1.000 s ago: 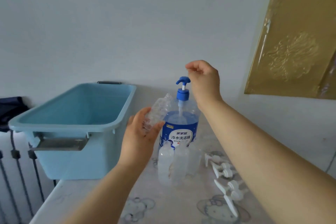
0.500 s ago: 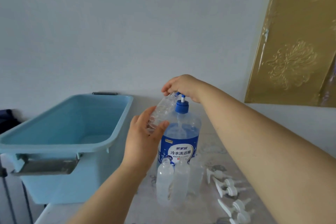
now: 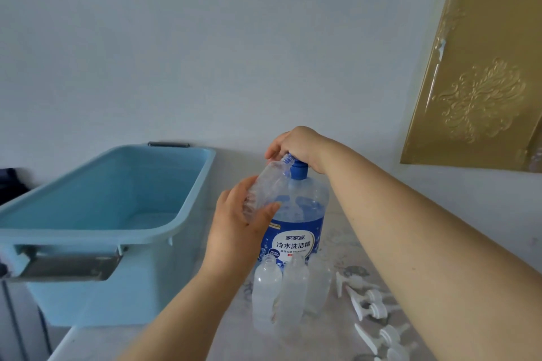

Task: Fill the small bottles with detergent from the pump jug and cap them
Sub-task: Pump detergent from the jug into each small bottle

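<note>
The pump jug (image 3: 305, 208) is clear, glossy plastic with a shiny blue printed label and a smooth blue plastic collar (image 3: 299, 170). The small bottle (image 3: 265, 187) gripped in the left hand (image 3: 234, 231) is thin clear plastic with a ribbed wall. The 3 standing bottles (image 3: 265, 293) are frosted, matt plastic. The spray caps (image 3: 366, 302) are smooth white plastic. The tub (image 3: 88, 302) is smooth pale-blue plastic, and its handle (image 3: 67, 268) looks like dull grey metal. The wall panel (image 3: 481, 67) is gold, embossed and glossy.
</note>
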{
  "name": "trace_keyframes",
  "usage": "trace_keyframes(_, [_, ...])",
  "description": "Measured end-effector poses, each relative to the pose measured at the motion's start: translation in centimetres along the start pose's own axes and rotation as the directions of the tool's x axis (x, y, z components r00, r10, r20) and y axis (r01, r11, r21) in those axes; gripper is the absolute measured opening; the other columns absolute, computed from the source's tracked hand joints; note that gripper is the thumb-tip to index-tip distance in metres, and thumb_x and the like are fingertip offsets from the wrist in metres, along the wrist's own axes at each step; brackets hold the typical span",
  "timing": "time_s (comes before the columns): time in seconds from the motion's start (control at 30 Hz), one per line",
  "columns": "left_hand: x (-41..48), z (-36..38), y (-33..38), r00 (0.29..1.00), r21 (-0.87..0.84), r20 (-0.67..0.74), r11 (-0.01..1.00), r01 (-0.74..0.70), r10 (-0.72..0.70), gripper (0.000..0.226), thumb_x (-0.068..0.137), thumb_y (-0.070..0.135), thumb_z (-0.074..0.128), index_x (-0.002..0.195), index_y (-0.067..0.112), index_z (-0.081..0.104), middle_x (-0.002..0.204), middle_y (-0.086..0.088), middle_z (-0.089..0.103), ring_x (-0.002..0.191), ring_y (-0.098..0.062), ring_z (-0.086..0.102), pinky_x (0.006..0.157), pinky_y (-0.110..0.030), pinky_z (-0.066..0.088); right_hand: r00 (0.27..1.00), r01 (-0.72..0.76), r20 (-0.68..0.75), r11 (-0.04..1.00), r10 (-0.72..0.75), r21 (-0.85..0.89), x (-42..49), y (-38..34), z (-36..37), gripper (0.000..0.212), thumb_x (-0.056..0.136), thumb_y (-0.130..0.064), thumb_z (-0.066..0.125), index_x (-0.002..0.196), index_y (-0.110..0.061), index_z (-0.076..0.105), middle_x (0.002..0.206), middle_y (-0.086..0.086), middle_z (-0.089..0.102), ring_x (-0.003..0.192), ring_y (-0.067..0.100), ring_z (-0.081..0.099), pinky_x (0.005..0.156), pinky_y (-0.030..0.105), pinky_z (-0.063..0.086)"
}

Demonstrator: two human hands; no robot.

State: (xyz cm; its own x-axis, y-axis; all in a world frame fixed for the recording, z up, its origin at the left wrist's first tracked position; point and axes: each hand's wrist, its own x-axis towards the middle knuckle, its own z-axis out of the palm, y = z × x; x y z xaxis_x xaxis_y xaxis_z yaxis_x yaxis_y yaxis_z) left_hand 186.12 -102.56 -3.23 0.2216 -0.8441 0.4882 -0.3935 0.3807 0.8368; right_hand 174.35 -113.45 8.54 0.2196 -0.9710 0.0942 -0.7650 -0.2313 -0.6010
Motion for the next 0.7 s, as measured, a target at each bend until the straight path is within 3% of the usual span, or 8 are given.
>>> trace_keyframes(0.1, [-0.1, -0.2, 0.4, 1.000, 0.003, -0.006, 1.000, -0.004, 0.004, 0.046, 0.083, 0.038, 0.068, 0.126, 0.034, 0.051, 0.110, 0.011, 0.052, 0.090, 0.004, 0.056, 0.067, -0.010, 0.041, 1.000, -0.011, 0.009, 1.000, 0.011, -0.018, -0.3, -0.4, -0.2, 0.043, 0.088, 0.004, 0.037, 0.109, -0.013, 0.071, 0.126, 0.010, 0.061, 0.113, 0.029, 0.056, 0.099, 0.037, 0.046])
trace_keyframes(0.23, [0.0, -0.4, 1.2, 1.000, -0.002, -0.005, 1.000, -0.025, 0.025, 0.045, 0.084, 0.036, 0.068, 0.125, 0.035, 0.049, 0.110, 0.012, 0.054, 0.090, 0.003, 0.057, 0.066, -0.010, 0.041, 0.999, -0.020, -0.027, 0.993, 0.023, 0.114, -1.0, -1.0, -1.1, 0.040, 0.087, 0.000, 0.037, 0.102, -0.013, 0.071, 0.121, 0.011, 0.063, 0.104, 0.026, 0.058, 0.077, 0.032, 0.049])
trace_keyframes(0.33, [0.1, -0.3, 1.5, 1.000, -0.026, -0.004, 1.000, -0.009, 0.009, 0.041, 0.083, 0.036, 0.068, 0.120, 0.035, 0.048, 0.111, 0.010, 0.058, 0.091, -0.001, 0.059, 0.066, -0.013, 0.044, 0.999, -0.038, -0.016, 0.991, 0.040, 0.127, -1.1, -1.1, -1.3, 0.035, 0.089, -0.005, 0.040, 0.101, -0.012, 0.072, 0.118, 0.012, 0.065, 0.096, 0.024, 0.055, 0.069, 0.027, 0.045])
trace_keyframes(0.47, [-0.2, -0.1, 1.3, 1.000, -0.019, -0.008, 1.000, 0.013, -0.013, 0.033, 0.083, 0.037, 0.067, 0.109, 0.037, 0.046, 0.108, 0.008, 0.058, 0.087, -0.002, 0.059, 0.065, -0.017, 0.045, 0.998, -0.069, 0.002, 0.996, 0.069, 0.059, -0.6, -0.9, -0.8, 0.029, 0.087, -0.005, 0.045, 0.087, -0.019, 0.070, 0.125, 0.018, 0.058, 0.096, 0.031, 0.056, 0.084, 0.037, 0.048])
trace_keyframes(0.57, [-0.5, 0.2, 0.9, 0.999, -0.030, 0.006, 0.999, 0.037, -0.037, 0.030, 0.082, 0.041, 0.067, 0.104, 0.038, 0.047, 0.105, 0.008, 0.060, 0.086, -0.005, 0.061, 0.070, -0.027, 0.053, 0.998, -0.062, 0.014, 0.998, 0.062, -0.010, -0.3, -0.5, -0.3, 0.035, 0.089, -0.001, 0.042, 0.105, -0.013, 0.071, 0.131, 0.019, 0.053, 0.113, 0.038, 0.054, 0.099, 0.043, 0.046])
trace_keyframes(0.7, [-0.7, 0.2, 0.8, 0.998, -0.035, 0.017, 0.998, 0.057, -0.056, 0.030, 0.081, 0.043, 0.067, 0.104, 0.039, 0.047, 0.105, 0.007, 0.061, 0.087, -0.006, 0.063, 0.072, -0.031, 0.055, 0.998, -0.068, 0.010, 0.998, 0.068, 0.005, -0.4, -0.6, 0.0, 0.038, 0.089, 0.000, 0.039, 0.100, -0.014, 0.072, 0.132, 0.017, 0.053, 0.115, 0.039, 0.054, 0.097, 0.042, 0.048])
